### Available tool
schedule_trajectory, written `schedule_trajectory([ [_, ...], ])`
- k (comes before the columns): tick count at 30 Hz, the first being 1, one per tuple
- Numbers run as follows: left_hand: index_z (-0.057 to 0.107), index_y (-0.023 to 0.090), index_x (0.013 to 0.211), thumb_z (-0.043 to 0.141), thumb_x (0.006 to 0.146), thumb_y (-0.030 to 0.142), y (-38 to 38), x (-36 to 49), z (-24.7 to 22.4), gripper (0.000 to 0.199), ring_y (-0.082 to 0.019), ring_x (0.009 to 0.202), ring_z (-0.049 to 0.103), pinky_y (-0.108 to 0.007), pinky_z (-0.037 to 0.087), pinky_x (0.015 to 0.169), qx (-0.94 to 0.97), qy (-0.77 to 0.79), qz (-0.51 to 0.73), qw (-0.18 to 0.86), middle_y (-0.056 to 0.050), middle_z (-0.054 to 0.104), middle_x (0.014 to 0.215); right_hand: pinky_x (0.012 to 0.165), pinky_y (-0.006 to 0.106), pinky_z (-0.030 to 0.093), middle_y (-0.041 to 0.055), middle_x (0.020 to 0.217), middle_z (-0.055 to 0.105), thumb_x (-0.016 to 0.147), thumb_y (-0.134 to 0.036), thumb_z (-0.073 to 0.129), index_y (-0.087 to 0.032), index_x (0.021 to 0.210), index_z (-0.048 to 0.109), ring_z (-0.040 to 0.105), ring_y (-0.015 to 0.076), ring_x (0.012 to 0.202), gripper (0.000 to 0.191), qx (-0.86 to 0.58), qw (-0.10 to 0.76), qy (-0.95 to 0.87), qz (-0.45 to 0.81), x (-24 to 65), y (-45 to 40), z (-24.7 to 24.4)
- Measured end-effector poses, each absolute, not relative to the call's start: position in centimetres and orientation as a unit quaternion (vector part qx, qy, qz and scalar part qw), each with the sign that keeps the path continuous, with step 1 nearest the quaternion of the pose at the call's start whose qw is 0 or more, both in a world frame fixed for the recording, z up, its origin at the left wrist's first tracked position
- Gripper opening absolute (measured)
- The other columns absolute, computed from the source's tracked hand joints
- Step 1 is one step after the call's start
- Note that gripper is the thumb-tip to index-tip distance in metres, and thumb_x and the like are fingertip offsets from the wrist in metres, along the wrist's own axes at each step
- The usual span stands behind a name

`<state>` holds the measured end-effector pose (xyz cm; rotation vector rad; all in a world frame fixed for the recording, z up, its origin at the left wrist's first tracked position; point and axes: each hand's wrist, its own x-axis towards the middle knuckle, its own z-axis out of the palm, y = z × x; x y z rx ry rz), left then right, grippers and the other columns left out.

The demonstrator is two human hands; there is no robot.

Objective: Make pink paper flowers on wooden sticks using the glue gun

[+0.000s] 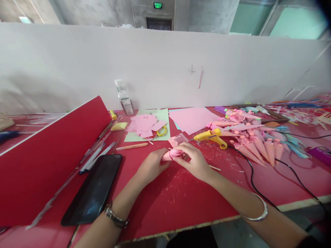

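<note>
Between my two hands, above the red table (181,199), is a small pink rolled paper piece (170,155) with a darker band around it. My left hand (154,165) grips its left end with the fingers curled. From the right, the thumb and fingers of my right hand (192,159) pinch the other end. Just beyond my right hand lies a yellow hot glue gun (210,136), its nozzle pointing left. A clear and pink scrap (179,138) sits under the nozzle. Part of the pink piece is hidden by my fingers.
Pink paper cones (258,146) are heaped at the right, by black cables (250,168). Pink sheets (193,119) and cut pink pieces (144,124) lie at the back. A black phone (93,189) and red board (57,162) are left. A bottle (125,100) stands against the partition.
</note>
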<state>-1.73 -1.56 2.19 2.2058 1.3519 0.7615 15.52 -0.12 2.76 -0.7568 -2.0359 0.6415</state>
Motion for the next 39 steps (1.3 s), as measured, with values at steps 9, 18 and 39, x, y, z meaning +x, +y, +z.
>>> schedule_trajectory([
  [9, 0.047, 0.018, 0.082, 0.046, 0.074, 0.016, -1.74, -1.61, 1.92, 0.008, -0.014, 0.069, 0.051, -0.022, 0.036, 0.056, 0.801, 0.513, 0.255, 0.170, -0.003, 0.056, 0.082, 0.063, 0.023, 0.045, 0.0024, 0.080, 0.053, 0.079, -0.024, 0.051, -0.021, 0.085, 0.059, 0.053, 0.0124, 0.073, 0.011, -0.295, 0.440, -0.805, 0.268, 15.56, -0.12, 2.71],
  [18, 0.047, 0.018, 0.089, 0.047, 0.074, 0.015, -1.70, -1.53, 1.73, 0.016, -0.016, 0.075, 0.053, -0.023, 0.038, 0.060, 0.801, 0.499, 0.275, 0.183, -0.004, 0.057, 0.086, 0.071, 0.028, 0.047, 0.0035, 0.087, 0.056, 0.077, -0.022, 0.052, -0.022, 0.090, 0.058, 0.055, 0.0150, 0.082, 0.015, -0.289, 0.437, -0.808, 0.270, 15.59, -0.08, 2.52],
  [39, 0.043, 0.018, 0.098, 0.046, 0.075, 0.018, -1.35, -1.43, 1.38, 0.023, -0.017, 0.084, 0.049, -0.030, 0.042, 0.071, 0.796, 0.511, 0.314, 0.081, -0.006, 0.048, 0.093, 0.074, 0.031, 0.048, 0.0046, 0.102, 0.054, 0.078, -0.015, 0.049, -0.025, 0.100, 0.053, 0.050, 0.0181, 0.098, 0.025, -0.305, 0.498, -0.772, 0.250, 15.88, 0.04, 2.98],
])
